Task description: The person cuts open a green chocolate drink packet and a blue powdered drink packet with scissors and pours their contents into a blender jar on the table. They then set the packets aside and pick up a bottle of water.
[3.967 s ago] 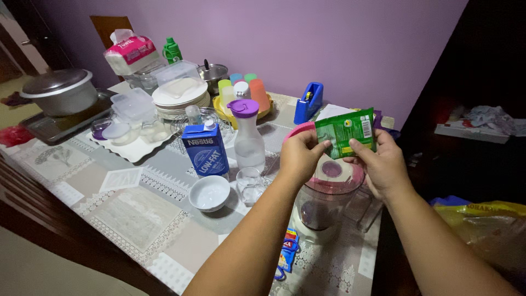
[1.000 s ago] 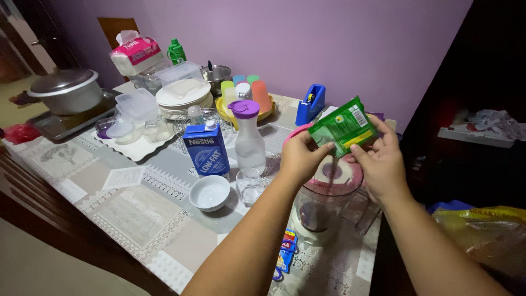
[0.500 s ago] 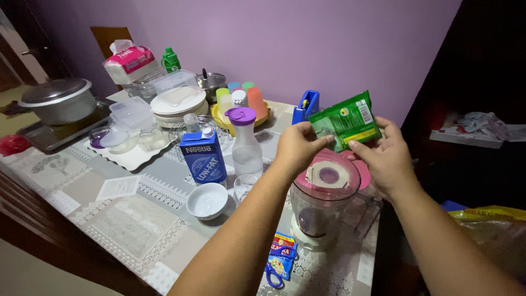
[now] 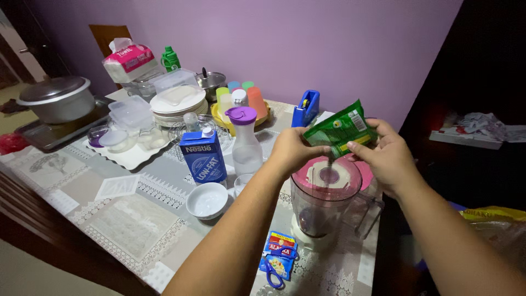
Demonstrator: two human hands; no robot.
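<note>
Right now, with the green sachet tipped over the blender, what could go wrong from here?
1. The green sachet is held by both hands, left hand and right hand, pouring a thin stream at the small hole in the blender lid. A slight drift could scatter powder over the lid.
2. The blender stands near the table edge; a bump from the right forearm might tip it off.
</note>
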